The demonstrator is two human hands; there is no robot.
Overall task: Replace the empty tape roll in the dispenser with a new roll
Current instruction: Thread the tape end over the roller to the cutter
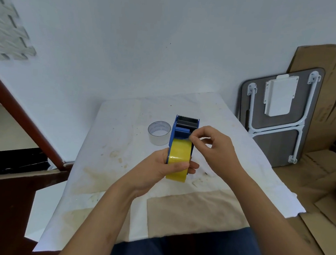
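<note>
A plain white wall point(139, 44) fills the upper view, with a patterned foam mat piece point(7, 32) at its upper left. The bench point(121, 143) is covered in stained white sheeting, and a dark red-brown wooden beam point(23, 116) slants beside it on the left. On the right, a folded grey table point(278, 124) with white legs leans against the wall beside flattened brown cardboard point(334, 96).

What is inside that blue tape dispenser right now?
A full yellow tape roll sits in the blue dispenser, held by the left hand. The right hand pinches near the roll's top. The hub inside is covered by the roll.
</note>
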